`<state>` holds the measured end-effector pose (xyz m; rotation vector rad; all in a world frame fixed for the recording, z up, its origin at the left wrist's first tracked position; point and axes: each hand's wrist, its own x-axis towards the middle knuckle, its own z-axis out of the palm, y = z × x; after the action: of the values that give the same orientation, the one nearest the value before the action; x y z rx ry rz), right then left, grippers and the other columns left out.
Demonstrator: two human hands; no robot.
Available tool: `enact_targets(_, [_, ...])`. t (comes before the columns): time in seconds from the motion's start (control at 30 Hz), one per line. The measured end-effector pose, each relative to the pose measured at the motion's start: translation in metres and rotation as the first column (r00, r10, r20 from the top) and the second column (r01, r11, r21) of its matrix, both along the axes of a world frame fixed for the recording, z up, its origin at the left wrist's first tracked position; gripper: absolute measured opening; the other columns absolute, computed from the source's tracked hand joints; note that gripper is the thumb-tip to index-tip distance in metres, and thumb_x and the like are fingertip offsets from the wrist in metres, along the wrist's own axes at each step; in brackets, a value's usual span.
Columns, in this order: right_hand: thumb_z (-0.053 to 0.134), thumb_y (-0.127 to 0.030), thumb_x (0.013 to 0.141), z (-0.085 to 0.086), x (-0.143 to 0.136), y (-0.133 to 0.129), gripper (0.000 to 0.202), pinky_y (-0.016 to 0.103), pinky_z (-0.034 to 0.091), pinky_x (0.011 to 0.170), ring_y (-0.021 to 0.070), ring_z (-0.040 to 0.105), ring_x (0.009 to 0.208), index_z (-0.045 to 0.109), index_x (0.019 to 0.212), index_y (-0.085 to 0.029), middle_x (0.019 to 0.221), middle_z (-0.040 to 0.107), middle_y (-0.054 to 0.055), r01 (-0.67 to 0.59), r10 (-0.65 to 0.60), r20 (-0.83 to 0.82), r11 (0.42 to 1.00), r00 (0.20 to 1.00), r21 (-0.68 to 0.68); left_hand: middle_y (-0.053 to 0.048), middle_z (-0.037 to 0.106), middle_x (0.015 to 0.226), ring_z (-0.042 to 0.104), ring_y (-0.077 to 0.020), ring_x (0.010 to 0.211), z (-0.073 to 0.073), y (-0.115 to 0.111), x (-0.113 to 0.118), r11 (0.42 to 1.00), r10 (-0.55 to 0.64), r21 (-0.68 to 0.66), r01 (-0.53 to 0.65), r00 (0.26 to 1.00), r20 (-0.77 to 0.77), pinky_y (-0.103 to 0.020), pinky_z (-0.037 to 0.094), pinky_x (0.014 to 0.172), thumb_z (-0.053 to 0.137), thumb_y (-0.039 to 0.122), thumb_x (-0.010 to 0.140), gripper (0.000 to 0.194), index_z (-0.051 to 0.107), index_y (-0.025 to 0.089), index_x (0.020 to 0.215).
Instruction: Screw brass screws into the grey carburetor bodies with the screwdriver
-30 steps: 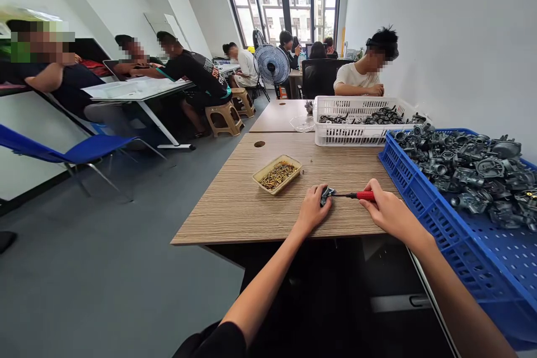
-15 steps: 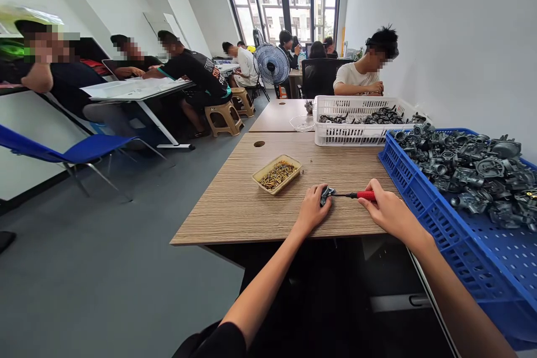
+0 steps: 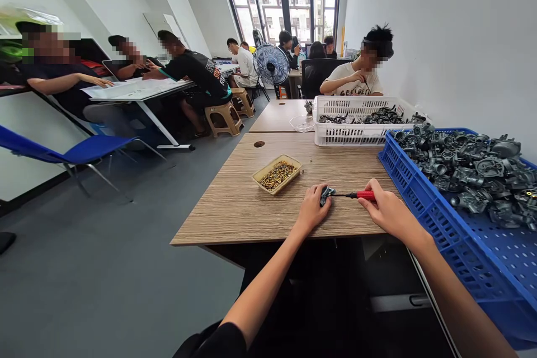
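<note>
My left hand (image 3: 314, 208) is closed around a small grey metal carburetor (image 3: 326, 196), holding it down on the wood-grain table (image 3: 226, 201). My fingers cover part of it. In my right hand (image 3: 384, 207) is a screwdriver with a red handle (image 3: 366, 195); its dark shaft lies nearly level and points left, the tip meeting the carburetor's right side. What the tip touches is too small to make out. Left of and beyond my left hand, a cream tray (image 3: 268, 186) holds many small brass-coloured parts (image 3: 277, 175).
A blue crate (image 3: 419, 201) piled with grey carburetors (image 3: 465, 173) stands at my right. Beyond it is a white crate (image 3: 348, 135) with more metal parts. Across the table sits a co-worker (image 3: 356, 75). A fan (image 3: 272, 64) and a blue chair (image 3: 98, 147) stand farther off.
My hands, the carburetor and the screwdriver stay in nearly the same place. The co-worker opposite has raised a hand, and a person at the left has lowered an arm to the other table.
</note>
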<state>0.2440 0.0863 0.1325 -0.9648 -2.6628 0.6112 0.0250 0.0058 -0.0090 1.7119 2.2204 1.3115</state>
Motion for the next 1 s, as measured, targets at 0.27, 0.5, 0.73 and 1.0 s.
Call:
enact_targets(0.27, [0.046, -0.041, 0.101, 0.0009, -0.0004, -0.0012, 0.015, 0.031, 0.041, 0.069, 0.0266, 0.07, 0.08, 0.042, 0.102, -0.026, 0.086, 0.072, 0.006, -0.008, 0.008, 0.012, 1.0, 1.0, -0.01, -0.009, 0.064, 0.123, 0.058, -0.028, 0.118, 0.0011, -0.0005, 0.0005, 1.0, -0.002, 0.0, 0.002, 1.0, -0.003, -0.045, 0.049, 0.103, 0.058, 0.025, 0.096, 0.039, 0.055, 0.024, 0.134])
enact_targets(0.5, [0.046, -0.042, 0.101, 0.0011, -0.0004, -0.0013, 0.016, 0.03, 0.04, 0.067, 0.0266, 0.07, 0.081, 0.04, 0.1, -0.027, 0.085, 0.071, 0.005, 0.0, 0.001, 0.015, 1.0, 1.0, -0.013, -0.009, 0.064, 0.124, 0.058, -0.0273, 0.118, 0.0006, -0.0006, 0.0007, 1.0, 0.005, -0.006, -0.005, 1.0, -0.004, -0.043, 0.049, 0.103, 0.058, 0.026, 0.096, 0.039, 0.054, 0.025, 0.134])
enact_targets(0.73, [0.046, -0.042, 0.101, 0.0007, -0.001, -0.0011, 0.016, 0.029, 0.04, 0.067, 0.0257, 0.07, 0.077, 0.04, 0.1, -0.027, 0.083, 0.07, 0.004, 0.003, -0.003, 0.011, 1.0, 1.0, -0.007, -0.009, 0.064, 0.125, 0.058, -0.0274, 0.12, -0.0009, -0.0002, 0.0008, 1.0, 0.005, -0.003, -0.005, 1.0, -0.003, -0.044, 0.048, 0.104, 0.058, 0.026, 0.096, 0.039, 0.054, 0.024, 0.134])
enact_targets(1.0, [0.046, -0.042, 0.101, 0.0005, -0.0011, -0.002, 0.016, 0.028, 0.036, 0.062, 0.025, 0.067, 0.073, 0.042, 0.101, -0.027, 0.078, 0.068, 0.003, 0.021, -0.021, 0.034, 1.0, 0.999, 0.015, -0.009, 0.063, 0.126, 0.058, -0.0277, 0.121, 0.0002, -0.0006, 0.0007, 1.0, 0.001, 0.002, -0.001, 1.0, 0.006, -0.044, 0.048, 0.105, 0.057, 0.026, 0.096, 0.039, 0.054, 0.024, 0.135])
